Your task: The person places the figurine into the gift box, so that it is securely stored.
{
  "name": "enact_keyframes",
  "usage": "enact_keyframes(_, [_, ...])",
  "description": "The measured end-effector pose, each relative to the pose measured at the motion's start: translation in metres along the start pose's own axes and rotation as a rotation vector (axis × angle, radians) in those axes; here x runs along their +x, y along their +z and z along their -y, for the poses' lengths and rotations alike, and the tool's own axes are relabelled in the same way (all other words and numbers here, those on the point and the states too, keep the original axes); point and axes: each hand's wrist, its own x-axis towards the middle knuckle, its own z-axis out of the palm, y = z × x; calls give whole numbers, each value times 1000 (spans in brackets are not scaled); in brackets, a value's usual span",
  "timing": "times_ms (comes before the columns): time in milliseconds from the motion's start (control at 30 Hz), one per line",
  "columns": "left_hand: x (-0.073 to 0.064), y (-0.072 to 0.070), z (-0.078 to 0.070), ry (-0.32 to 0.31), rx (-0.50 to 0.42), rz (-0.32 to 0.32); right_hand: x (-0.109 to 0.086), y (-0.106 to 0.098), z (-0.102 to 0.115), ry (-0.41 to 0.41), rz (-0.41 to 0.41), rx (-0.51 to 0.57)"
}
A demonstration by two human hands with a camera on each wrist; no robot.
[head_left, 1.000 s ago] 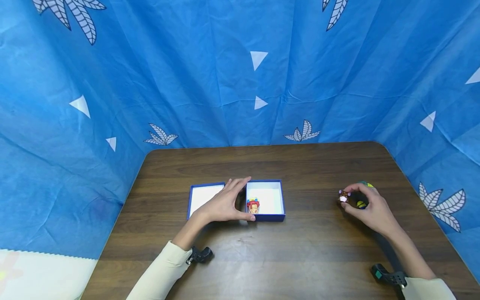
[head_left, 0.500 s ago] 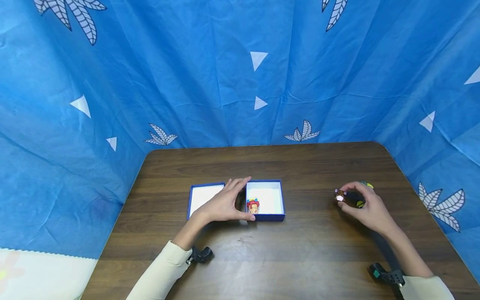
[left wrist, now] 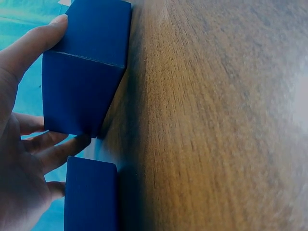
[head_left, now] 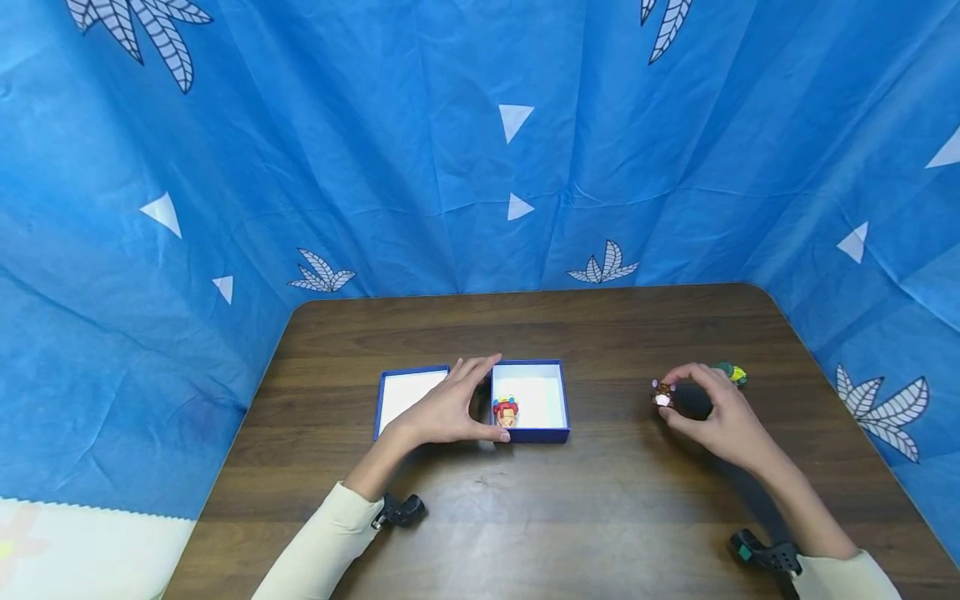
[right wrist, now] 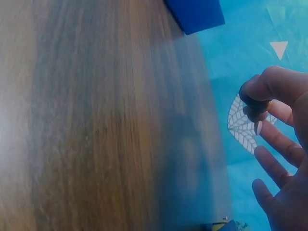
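Note:
My left hand grips the left side of an open blue box with a white inside. Its thumb is on the near wall and its fingers reach to the far side; the left wrist view shows the thumb against the box's blue wall. Inside the box, at the near left, lies a small red, blue and yellow toy figure. Off to the right, my right hand pinches a small brown and white toy figure between thumb and fingertips, above the table. In the right wrist view this figure looks dark.
A shallow blue lid with a white inside lies left of the box, partly under my left hand. Behind my right hand is a green and yellow toy on the wooden table. A blue cloth hangs beyond the table.
My right hand has moved left with the brown toy figure, uncovering more of the green and yellow toy. Another yellowish item, earlier seen within the hand's curve, is now hidden. The left hand stays put.

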Motion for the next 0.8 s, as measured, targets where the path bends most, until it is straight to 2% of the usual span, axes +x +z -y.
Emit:
enact_keyframes(300, [0,1,1,4,-3,-2,3,2,12,58,10,47])
enact_keyframes(800, [0,2,2,5,-11,-9,12,14,22,72,34,97])
